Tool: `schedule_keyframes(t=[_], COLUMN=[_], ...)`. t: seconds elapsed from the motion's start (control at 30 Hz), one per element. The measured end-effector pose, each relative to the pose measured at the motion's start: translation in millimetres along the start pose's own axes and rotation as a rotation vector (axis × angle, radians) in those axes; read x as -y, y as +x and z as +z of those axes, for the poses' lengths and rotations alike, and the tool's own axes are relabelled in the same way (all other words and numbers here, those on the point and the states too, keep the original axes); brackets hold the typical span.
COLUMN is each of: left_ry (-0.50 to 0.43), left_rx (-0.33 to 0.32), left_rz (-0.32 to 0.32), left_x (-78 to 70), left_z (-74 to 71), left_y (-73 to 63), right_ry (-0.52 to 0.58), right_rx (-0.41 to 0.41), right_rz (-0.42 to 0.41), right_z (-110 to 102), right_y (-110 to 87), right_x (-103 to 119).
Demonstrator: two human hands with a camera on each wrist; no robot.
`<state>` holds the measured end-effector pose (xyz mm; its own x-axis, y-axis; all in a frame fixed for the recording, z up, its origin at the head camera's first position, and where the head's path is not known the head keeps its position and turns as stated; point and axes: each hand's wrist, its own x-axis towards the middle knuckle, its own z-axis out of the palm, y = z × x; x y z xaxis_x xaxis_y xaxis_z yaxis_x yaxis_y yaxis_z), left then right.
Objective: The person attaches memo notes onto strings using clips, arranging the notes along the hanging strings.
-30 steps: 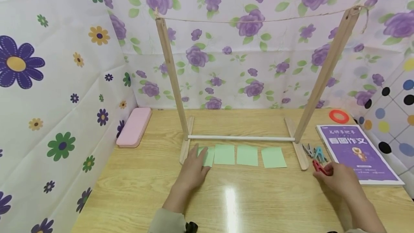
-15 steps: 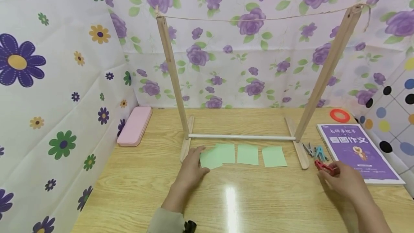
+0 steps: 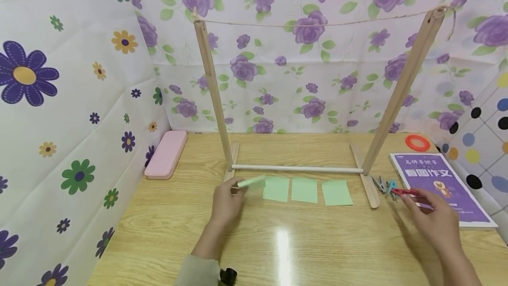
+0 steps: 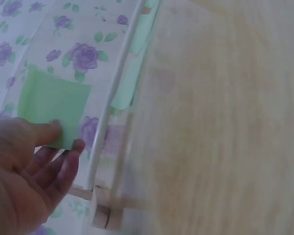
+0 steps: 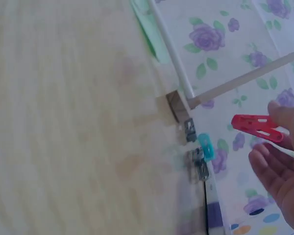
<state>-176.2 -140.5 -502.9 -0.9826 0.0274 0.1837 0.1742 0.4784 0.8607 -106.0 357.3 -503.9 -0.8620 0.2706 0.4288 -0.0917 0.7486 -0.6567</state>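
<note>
My left hand (image 3: pixel 227 202) pinches a green sticky note (image 4: pixel 56 105) by its edge between thumb and fingers, lifted and tilted over the table. In my right hand (image 3: pixel 434 215) is a red clothespin (image 5: pixel 257 126), gripped by its handle end between thumb and finger, above the table. Three more green notes lie in a row: one (image 3: pixel 276 189) close to the lifted note, one (image 3: pixel 304 190) in the middle and one (image 3: pixel 336 193) at the right. A blue clothespin (image 3: pixel 391 186) and grey clothespins (image 3: pixel 379 184) lie just beyond the right hand.
Behind the notes stands a wooden frame (image 3: pixel 214 96) with a white bottom rod (image 3: pixel 297 168) and a string (image 3: pixel 278 25) across its top. A purple book (image 3: pixel 440 184) and an orange ring (image 3: pixel 417 143) lie right; a pink case (image 3: pixel 166 154) lies left.
The left hand has slid the leftmost note over its neighbour, then picked it up and drawn it back left. The right hand has raised the red clothespin from the table.
</note>
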Motion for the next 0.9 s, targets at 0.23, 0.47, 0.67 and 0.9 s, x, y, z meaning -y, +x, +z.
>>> schedule_keyframes(t=[0.23, 0.47, 0.67, 0.9], left_ry=[-0.310, -0.513, -0.713, -0.833], left_rx=[-0.069, -0.108, -0.160, -0.281], left_rz=[-0.143, -0.267, -0.295, -0.289], left_x=[-6.2, -20.4, -37.0, -54.4], left_z=[-1.9, -9.3, -14.8, -22.2], left_y=[10.2, 21.3, 32.4, 49.8], right_ry=[0.187, 0.254, 0.347, 0.411], right_rx=[-0.074, -0.043, -0.027, 0.042], right_rz=[0.013, 0.045, 0.034, -0.091], right_z=[14, 19, 25, 32], right_y=[7.3, 18.8, 32.1, 49.1], right_x=[24, 49, 77, 107])
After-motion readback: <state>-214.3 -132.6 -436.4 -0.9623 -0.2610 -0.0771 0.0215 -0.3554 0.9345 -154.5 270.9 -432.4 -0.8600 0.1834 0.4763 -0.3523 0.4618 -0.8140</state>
